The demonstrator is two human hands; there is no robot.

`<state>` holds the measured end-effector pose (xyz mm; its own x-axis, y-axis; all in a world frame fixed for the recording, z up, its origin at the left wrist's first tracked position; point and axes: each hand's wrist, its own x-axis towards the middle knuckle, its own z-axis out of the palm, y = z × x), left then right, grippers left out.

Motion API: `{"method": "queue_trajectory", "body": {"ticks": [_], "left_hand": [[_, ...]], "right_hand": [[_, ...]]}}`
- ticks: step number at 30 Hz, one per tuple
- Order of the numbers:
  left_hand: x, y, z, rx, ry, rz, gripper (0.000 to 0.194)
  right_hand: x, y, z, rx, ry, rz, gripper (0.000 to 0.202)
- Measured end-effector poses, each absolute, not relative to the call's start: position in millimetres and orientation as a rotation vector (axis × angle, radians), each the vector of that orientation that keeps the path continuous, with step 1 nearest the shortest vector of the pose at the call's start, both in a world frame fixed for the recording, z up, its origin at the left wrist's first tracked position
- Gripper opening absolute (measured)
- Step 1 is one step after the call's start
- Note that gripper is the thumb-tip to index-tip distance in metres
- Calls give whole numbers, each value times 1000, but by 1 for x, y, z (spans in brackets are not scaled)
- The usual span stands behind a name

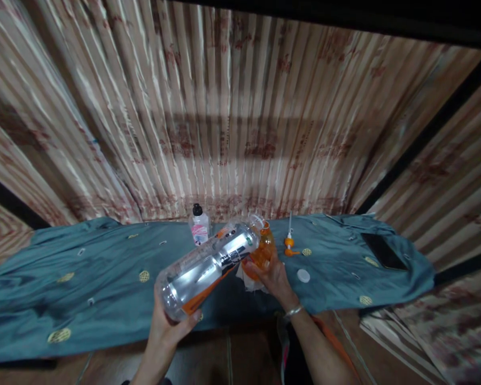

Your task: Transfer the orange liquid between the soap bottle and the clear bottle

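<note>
My left hand (169,327) is wrapped round the base of a large clear plastic bottle (208,267) with a silver and orange label. That bottle is tilted, its mouth up and to the right, right beside the neck of an orange bottle (263,248). I cannot tell whether the two mouths touch, or whether liquid is flowing. Around the orange bottle's body my right hand (276,279) is closed. A white tissue or cloth (250,283) shows beneath it. To the right lie an orange pump top (289,243) with a pale tube and a round white cap (303,275).
A small clear bottle (199,227) with a black cap and pink label stands behind the large one. A dark phone (383,251) lies at the right end of the table's green cloth (116,272). Patterned curtains (232,107) hang behind, with dark frame bars at the sides.
</note>
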<state>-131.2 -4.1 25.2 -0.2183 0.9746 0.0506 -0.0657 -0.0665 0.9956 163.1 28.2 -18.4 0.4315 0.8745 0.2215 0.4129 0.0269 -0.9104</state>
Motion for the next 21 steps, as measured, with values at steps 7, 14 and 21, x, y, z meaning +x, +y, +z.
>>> {"method": "queue_trajectory", "body": {"ticks": [7,14,21], "left_hand": [[-130,-10,38,1070,1321,1413,110],[-132,-11,35,1072,1388,1443,89],[-132,-11,37,1101,1388,1500,101]], "right_hand": [[166,25,-17,-1637,-1160,580,74],[165,22,-17,-1585,-1188,547,75],[164,25,-29,-1666,-1240,364,72]]}}
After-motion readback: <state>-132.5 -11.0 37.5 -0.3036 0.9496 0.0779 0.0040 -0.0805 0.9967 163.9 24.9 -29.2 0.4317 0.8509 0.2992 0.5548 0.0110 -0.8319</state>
